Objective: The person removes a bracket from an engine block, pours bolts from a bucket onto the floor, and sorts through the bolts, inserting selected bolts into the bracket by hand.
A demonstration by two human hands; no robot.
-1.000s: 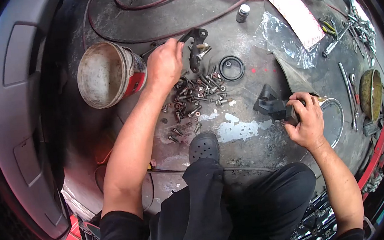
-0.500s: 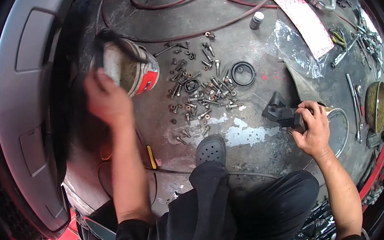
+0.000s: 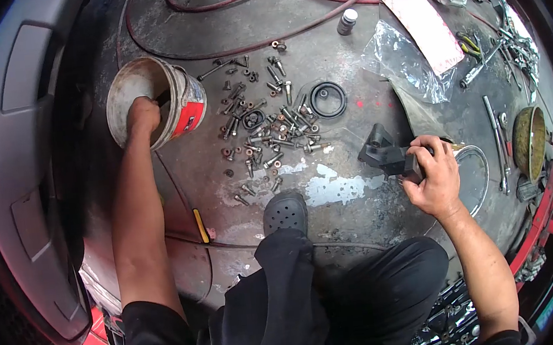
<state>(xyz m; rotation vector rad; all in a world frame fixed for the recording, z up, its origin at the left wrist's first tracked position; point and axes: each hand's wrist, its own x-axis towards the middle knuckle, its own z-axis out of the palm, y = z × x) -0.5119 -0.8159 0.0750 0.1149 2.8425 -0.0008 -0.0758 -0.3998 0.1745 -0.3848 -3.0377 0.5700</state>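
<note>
Head view: both my hands, well apart.
Left hand (image 3: pixel 144 114): inside the bucket (image 3: pixel 189 96); fingers hidden, opening and hold untellable.
Right hand (image 3: pixel 436 175): curled closed around one end of the black bracket (image 3: pixel 383 154).
Loose bolts (image 3: pixel 281 142): between my hands.
Step, I judge: bucket work, left-handed.
Next move: probably calls for clearing the bucket's rim.

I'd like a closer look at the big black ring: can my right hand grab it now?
Probably not yet: the right hand grips a black part. Freed, it likely could, since the ring lies uncovered on the floor.
</note>
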